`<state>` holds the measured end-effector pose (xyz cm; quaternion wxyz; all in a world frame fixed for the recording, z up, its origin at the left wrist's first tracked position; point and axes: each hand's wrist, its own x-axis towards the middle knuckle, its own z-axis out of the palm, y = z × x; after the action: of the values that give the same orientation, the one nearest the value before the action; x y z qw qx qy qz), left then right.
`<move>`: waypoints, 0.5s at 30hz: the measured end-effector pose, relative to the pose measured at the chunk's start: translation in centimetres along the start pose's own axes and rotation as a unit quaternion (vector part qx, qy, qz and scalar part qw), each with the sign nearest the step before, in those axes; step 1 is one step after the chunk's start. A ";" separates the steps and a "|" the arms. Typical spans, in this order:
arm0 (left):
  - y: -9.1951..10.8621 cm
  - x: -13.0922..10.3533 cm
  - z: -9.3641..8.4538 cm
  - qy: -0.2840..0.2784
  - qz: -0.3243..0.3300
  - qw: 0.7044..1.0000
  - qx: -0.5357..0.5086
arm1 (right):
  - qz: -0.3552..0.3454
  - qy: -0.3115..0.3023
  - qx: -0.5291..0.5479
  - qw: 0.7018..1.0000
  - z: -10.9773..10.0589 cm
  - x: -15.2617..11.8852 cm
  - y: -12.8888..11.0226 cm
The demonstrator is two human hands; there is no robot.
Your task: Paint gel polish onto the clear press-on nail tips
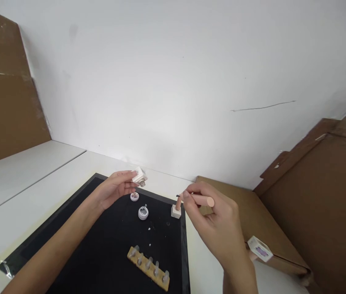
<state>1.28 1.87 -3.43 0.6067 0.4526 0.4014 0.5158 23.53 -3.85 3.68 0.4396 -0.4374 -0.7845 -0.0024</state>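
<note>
My left hand (117, 188) holds a small white square nail polish bottle (139, 174) by its sides, tilted, with its bare neck pointing down and right. In my right hand (214, 216) is a nail polish brush (202, 200), gripped by its peach cap, its dark tip pointing left. Behind that tip, a closed nail polish bottle (175, 211) with a peach cap stands on the black mat (105, 245). An open white jar (143, 212) and a round decorated lid (134, 196) lie below the left hand. Clear nail tips (149, 262) stand in a row on a yellow strip (160, 282).
White crumbs (149, 229) are scattered on the mat. At right, another white nail polish bottle (260, 248) with a purple label lies by a cardboard box (249, 216). A white wall (160, 81) rises behind the table, and brown cardboard (4, 90) stands at left.
</note>
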 end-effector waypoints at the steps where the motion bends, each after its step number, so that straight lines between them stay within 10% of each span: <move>1: 0.8 -0.2 0.6 -0.016 0.002 1.000 -0.015 | -0.006 0.004 0.003 1.000 0.0 0.0 -0.1; 7: 3.2 -1.8 3.2 -0.134 -0.042 0.966 -0.217 | -0.039 0.020 0.060 0.997 -0.3 0.0 -0.5; 15: 3.0 -1.3 2.2 -0.139 -0.049 0.954 -0.260 | -0.060 0.012 0.122 0.991 0.7 0.0 -1.4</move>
<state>2.38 0.43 0.12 0.7775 0.3264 0.1864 0.5042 22.07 -4.45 3.85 0.4982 -0.3329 -0.7982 0.0619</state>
